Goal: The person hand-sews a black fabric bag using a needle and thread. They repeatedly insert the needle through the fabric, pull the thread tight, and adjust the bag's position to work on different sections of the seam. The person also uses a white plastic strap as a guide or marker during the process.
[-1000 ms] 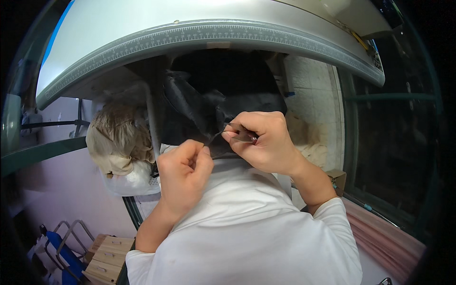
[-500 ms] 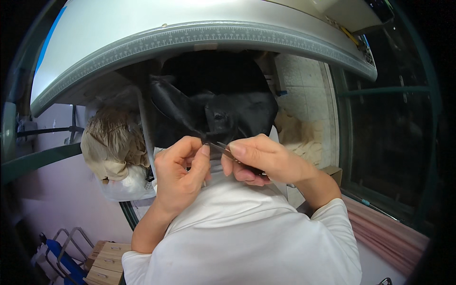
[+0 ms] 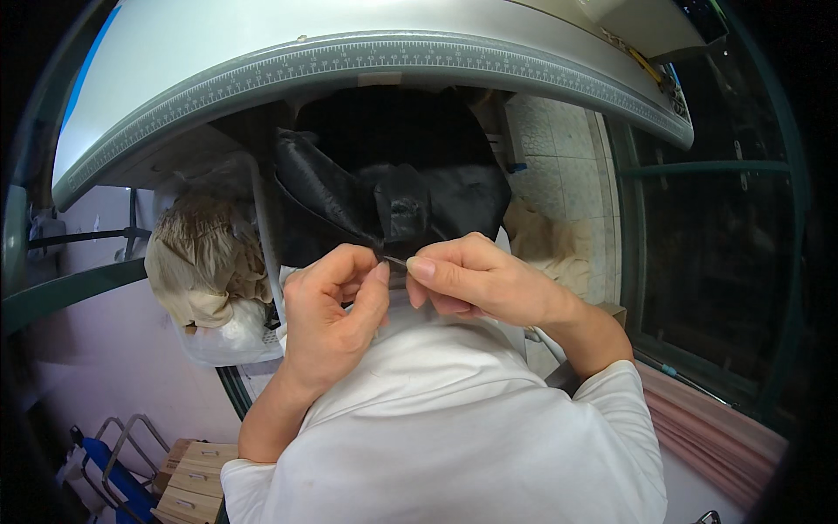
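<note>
Glossy black fabric [image 3: 327, 192] lies in my lap below the table edge. At its near edge my left hand [image 3: 336, 314] has thumb and forefinger pinched on a bit of it. My right hand [image 3: 484, 284] grips a slim metal pointed tool [image 3: 397, 260], mostly hidden by the fingers, whose tip reaches to my left fingertips where they meet the fabric. Whether the tip touches the cloth is too small to tell.
A white table [image 3: 262, 26] with a grey ruler edge arches across the top. At left are a plastic bin [image 3: 218, 354] of beige cloth and a small wooden drawer cabinet [image 3: 196, 476]. More beige cloth [image 3: 550, 236] lies at right, beside a dark window [image 3: 707, 262].
Since one second ago my right hand has moved down and turned, bringing the tool's tip leftward to my left fingertips. My left hand has shifted slightly up and left. The black fabric has shifted a little left.
</note>
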The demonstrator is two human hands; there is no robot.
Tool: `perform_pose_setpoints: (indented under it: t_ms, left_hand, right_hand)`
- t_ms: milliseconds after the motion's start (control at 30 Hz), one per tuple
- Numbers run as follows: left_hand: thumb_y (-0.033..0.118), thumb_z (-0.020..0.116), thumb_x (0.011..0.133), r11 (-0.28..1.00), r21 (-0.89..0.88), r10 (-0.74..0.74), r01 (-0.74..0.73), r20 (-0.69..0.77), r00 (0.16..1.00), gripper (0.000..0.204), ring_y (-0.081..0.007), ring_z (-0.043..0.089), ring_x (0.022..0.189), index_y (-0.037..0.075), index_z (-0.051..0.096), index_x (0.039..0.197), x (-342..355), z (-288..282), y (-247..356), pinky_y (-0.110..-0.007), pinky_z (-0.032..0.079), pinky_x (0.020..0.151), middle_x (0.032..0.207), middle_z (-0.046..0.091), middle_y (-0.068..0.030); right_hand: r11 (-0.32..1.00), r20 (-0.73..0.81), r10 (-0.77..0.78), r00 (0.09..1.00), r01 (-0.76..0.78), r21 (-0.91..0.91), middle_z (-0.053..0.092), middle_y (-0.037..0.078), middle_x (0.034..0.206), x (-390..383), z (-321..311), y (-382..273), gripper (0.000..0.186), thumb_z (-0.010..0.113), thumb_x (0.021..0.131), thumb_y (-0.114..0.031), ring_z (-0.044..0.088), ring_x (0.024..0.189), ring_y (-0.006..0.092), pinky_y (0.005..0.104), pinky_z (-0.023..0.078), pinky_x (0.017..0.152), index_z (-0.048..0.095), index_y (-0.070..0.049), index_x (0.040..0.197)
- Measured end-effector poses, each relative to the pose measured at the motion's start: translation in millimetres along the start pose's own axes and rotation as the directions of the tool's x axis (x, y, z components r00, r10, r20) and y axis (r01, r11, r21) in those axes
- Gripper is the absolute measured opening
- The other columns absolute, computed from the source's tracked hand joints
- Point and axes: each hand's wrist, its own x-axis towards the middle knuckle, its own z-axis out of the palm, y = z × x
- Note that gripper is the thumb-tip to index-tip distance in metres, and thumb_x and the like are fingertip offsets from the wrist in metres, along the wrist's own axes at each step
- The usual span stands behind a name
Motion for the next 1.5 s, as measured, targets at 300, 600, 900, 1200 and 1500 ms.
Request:
perform_pose_setpoints:
  t_ms: [300,600,900,1200,1500]
  left_hand:
    - [0.0,0.062,0.091,0.999,0.039,0.017,-0.018,0.017,1.0,0.01,-0.0048,0.057,0.054,-0.005,0.06,0.084,-0.1,-0.7,-1.6,-0.02,0.043,0.051,0.064,0.061,-0.0021]
    - [0.0,0.062,0.091,0.999,0.046,0.018,-0.019,0.014,1.0,0.01,-0.0052,0.057,0.054,-0.005,0.06,0.083,-0.2,0.4,-2.9,-0.02,0.042,0.05,0.064,0.061,-0.0024]
    - [-0.001,0.061,0.091,0.998,0.07,0.005,-0.007,0.022,1.0,0.011,-0.0056,0.057,0.054,-0.006,0.061,0.082,1.4,2.8,-1.0,-0.021,0.042,0.049,0.064,0.061,-0.0032]
    - [0.001,0.064,0.088,0.978,0.191,0.093,-0.088,-0.019,0.995,0.012,-0.0072,0.053,0.053,-0.005,0.06,0.079,0.9,3.4,-1.8,-0.023,0.039,0.048,0.061,0.058,-0.0045]
    - [0.002,0.06,0.09,0.951,0.277,0.151,-0.136,-0.033,0.988,0.013,-0.0081,0.043,0.05,-0.004,0.058,0.078,-2.8,-1.4,-3.8,-0.026,0.033,0.047,0.058,0.051,-0.0032]
  right_hand:
    - [0.935,-0.165,-0.117,0.979,0.052,-0.352,0.055,0.01,0.06,1.2,4.9,1.1,0.041,0.052,0.1,-0.033,0.052,0.056,0.0182,0.0345,0.041,0.054,0.063,0.001,0.078]
    - [0.801,-0.214,-0.209,0.954,0.041,-0.597,0.056,0.01,0.059,-2.1,8.0,0.0,0.036,0.054,0.099,-0.029,0.052,0.054,0.0198,0.0341,0.041,0.054,0.062,0.0,0.079]
    - [0.761,-0.255,-0.282,0.925,0.054,-0.647,0.057,0.018,0.059,-1.2,13.6,-2.5,0.038,0.054,0.097,-0.028,0.057,0.055,0.0345,0.0425,0.043,0.053,0.058,0.0,0.072]
    - [0.816,-0.264,-0.504,0.823,0.353,-0.458,0.06,0.007,0.066,-7.0,5.1,8.3,0.017,0.069,0.088,-0.014,0.053,0.057,0.0082,0.0257,0.043,0.05,0.064,0.002,0.091]
    - [0.63,-0.177,-0.678,0.714,0.441,-0.639,0.059,0.01,0.07,31.2,7.4,10.2,0.009,0.07,0.075,0.003,0.056,0.056,0.0174,0.0299,0.043,0.049,0.065,0.003,0.083]
